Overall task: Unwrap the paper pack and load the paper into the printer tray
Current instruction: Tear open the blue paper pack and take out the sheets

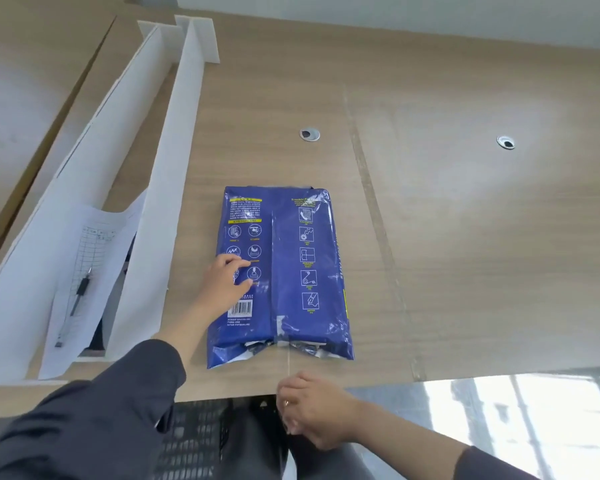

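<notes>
The glossy blue paper pack (pixel 298 258) lies on the wooden desk (pixel 465 237), long axis near-to-far; the left hand (pixel 226 282) presses it, fingers loose; the right hand (pixel 312 407), nearer, pinches a thin tear strip (pixel 287 362) leaving its near end.

left hand (pixel 227 280) flat, right hand (pixel 314 408) pinching (nearer)

We see the paper pack (pixel 291 265) wrapped in glossy deep blue, printed with white icons and yellow headings, plus a black-and-white barcode (pixel 240 308). The strip (pixel 287 362) at its near end is pale, almost clear. The desk (pixel 465 237) is light brown woodgrain, the dividers (pixel 163 202) plain white. The sheet (pixel 84 271) is white with a fine dark grid, the pen (pixel 80 289) black, the sleeve (pixel 101 410) dark charcoal.
</notes>
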Demonstrator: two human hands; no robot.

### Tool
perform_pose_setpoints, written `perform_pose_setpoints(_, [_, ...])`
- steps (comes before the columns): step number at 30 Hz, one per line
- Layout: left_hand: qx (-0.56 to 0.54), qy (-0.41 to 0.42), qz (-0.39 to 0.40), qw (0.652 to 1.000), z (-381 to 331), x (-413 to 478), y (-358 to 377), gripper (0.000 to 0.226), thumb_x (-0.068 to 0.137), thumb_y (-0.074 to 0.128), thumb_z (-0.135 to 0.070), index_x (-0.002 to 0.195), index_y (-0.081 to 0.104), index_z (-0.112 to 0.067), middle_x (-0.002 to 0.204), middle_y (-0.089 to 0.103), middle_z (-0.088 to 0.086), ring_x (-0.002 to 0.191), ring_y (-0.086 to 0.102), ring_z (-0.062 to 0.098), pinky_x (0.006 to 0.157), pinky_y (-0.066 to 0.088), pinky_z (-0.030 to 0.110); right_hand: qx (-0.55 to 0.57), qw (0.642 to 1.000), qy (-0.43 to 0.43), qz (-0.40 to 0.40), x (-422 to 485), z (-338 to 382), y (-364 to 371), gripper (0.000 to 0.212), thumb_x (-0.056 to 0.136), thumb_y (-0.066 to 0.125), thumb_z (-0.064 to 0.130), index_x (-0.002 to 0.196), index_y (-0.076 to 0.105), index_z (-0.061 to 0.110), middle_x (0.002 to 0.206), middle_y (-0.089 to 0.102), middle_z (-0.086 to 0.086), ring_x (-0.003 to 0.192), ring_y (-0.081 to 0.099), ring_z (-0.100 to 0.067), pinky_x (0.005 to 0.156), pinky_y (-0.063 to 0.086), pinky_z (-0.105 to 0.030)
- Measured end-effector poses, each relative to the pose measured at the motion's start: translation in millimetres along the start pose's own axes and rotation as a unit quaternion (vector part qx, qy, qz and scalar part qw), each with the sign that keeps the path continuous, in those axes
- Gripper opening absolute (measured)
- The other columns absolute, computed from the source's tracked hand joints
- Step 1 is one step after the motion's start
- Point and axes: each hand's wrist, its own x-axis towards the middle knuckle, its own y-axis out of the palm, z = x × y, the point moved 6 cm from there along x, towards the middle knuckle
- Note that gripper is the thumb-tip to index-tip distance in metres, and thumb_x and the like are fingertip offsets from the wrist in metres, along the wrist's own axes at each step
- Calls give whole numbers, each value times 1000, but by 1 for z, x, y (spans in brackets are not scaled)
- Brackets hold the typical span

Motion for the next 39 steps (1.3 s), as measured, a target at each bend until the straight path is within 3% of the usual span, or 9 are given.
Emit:
perform_pose_setpoints(1, [0, 0, 2, 1000, -1, 0, 0, 38, 85, 61, -16, 123, 55, -11, 130, 43, 9, 123, 43, 23, 106, 32, 32, 55, 997, 24, 43, 3, 3, -2, 8, 77, 61, 6, 79, 67, 3, 96, 65, -15, 101, 59, -33, 89, 45, -39])
perform_pose_setpoints(8, [39, 16, 11, 999, -10, -10, 5, 36, 86, 61, -16, 121, 57, -10, 134, 45, 11, 123, 43, 29, 108, 35, 39, 124, 990, 59, -38, 13, 4, 1, 16, 90, 51, 12, 95, 61, 1, 108, 59, -20, 78, 60, -39, 72, 49, -41])
perform_pose_setpoints(12, [88, 53, 12, 995, -14, -25, 13, 37, 85, 61, -17, 122, 58, -14, 140, 45, 6, 126, 40, 29, 106, 31, 35, 127, 959, 159, -200, 15, -20, -20, 14, 88, 56, 14, 94, 63, 3, 89, 63, -19, 76, 64, -34, 63, 54, -35])
perform_pose_setpoints(14, [119, 74, 19, 990, -13, -33, 17, 40, 84, 62, -19, 123, 57, -15, 143, 43, 4, 130, 37, 27, 107, 31, 36, 93, 929, 221, -283, 14, -45, -39, 17, 84, 62, 13, 98, 64, 3, 91, 62, -18, 84, 62, -32, 69, 54, -35])
perform_pose_setpoints(16, [145, 94, 32, 984, -12, -42, 20, 45, 83, 63, -25, 126, 54, -18, 148, 38, 3, 136, 32, 24, 110, 31, 38, 76, 926, 280, -242, 20, -71, -45, 35, 84, 64, 23, 114, 57, 8, 110, 55, -16, 101, 52, -31, 87, 45, -40])
perform_pose_setpoints(19, [165, 106, 75, 978, -8, -53, 28, 58, 82, 64, -35, 134, 44, -20, 156, 24, 1, 145, 16, 21, 114, 28, 41, 50, 935, 317, -154, 27, -93, -46, 54, 80, 66, 36, 128, 45, 20, 124, 45, -9, 111, 43, -29, 93, 37, -38])
perform_pose_setpoints(26, [208, 97, 119, 966, -11, -62, 37, 85, 75, 69, -45, 144, 27, -18, 159, 5, 3, 147, -1, 25, 118, 14, 42, 64, 974, 215, -27, 47, -94, -47, 69, 77, 67, 23, 138, 35, 32, 128, 35, -7, 114, 39, -26, 91, 40, -41])
perform_pose_setpoints(32, [231, 95, 130, 959, -16, -65, 37, 86, 75, 71, -38, 144, 23, -18, 160, 0, 6, 146, -4, 28, 119, 10, 43, 133, 952, 273, -38, 58, -99, -59, 41, 95, 39, 25, 135, 38, 32, 118, 41, -11, 107, 47, -30, 87, 43, -43])
perform_pose_setpoints(39, [267, 104, 140, 948, -14, -67, 38, 86, 81, 63, -44, 147, 14, -19, 160, -5, 5, 146, -7, 27, 119, 9, 40, 123, 924, 357, -59, 61, -102, -61, 33, 94, 46, 39, 112, 51, 12, 117, 50, -14, 106, 53, -34, 88, 44, -46])
